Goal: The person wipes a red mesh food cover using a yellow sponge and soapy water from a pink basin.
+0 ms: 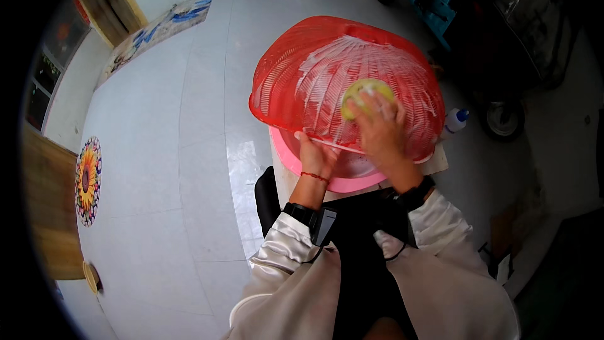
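A large red plastic basket (pixel 283 75) with slotted walls is tilted up over a pink basin (pixel 286 151). White foam covers much of the slotted surface facing me. My left hand (pixel 317 156) grips the basket's near rim, thumb on top. In my right hand (pixel 383 127) is a round yellow-green sponge (pixel 351 92), pressed against the foamy slots, with suds on my fingers. The basin's inside shows only in part beneath the basket. It rests on a pale board or low stand (pixel 436 163).
A bottle with a blue cap (pixel 455 120) stands right of the basin. Beyond it is a blue cargo tricycle (pixel 424 0) with its wheel (pixel 502 120) near. A patterned mat (pixel 160 28) lies far left; a sunflower mat (pixel 88 182) and a small tan bowl-like container (pixel 92 277) are at left.
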Motion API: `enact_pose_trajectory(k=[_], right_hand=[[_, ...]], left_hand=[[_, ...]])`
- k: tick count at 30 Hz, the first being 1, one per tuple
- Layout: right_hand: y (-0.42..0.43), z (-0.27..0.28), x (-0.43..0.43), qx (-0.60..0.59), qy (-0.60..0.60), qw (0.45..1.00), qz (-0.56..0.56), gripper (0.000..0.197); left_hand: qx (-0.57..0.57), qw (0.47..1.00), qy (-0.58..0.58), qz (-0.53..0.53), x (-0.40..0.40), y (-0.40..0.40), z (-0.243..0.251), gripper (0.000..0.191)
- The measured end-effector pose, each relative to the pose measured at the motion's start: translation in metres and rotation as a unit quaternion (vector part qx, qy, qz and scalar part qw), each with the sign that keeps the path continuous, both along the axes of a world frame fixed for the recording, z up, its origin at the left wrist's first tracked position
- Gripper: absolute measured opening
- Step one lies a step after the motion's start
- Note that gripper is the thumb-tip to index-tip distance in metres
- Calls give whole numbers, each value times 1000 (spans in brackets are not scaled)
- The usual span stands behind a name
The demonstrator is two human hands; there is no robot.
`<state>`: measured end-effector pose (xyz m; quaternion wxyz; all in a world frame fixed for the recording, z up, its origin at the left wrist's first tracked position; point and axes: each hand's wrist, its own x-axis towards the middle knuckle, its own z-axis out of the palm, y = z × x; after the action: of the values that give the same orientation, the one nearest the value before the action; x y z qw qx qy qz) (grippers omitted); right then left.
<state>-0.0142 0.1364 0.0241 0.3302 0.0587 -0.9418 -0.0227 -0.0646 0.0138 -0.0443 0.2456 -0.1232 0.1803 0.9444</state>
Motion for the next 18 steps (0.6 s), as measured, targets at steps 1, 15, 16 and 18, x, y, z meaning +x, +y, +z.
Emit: enact_pose_trajectory(k=[1,15,16,18], right_hand=[[-3,-13,5,46,7,998,34,29],[-3,-12,-18,63,-11,993,95,33],[-4,-14,-20,112,-33,982,147,33],[-10,-4,-36,43,-23,994,102,35]], left_hand=[[15,1000,-6,7,-2,3,-4,66],[27,999,-10,29,0,2,-4,59],[13,999,-25,17,-1,3,-5,58],[35,999,-1,7,0,2,-12,54]])
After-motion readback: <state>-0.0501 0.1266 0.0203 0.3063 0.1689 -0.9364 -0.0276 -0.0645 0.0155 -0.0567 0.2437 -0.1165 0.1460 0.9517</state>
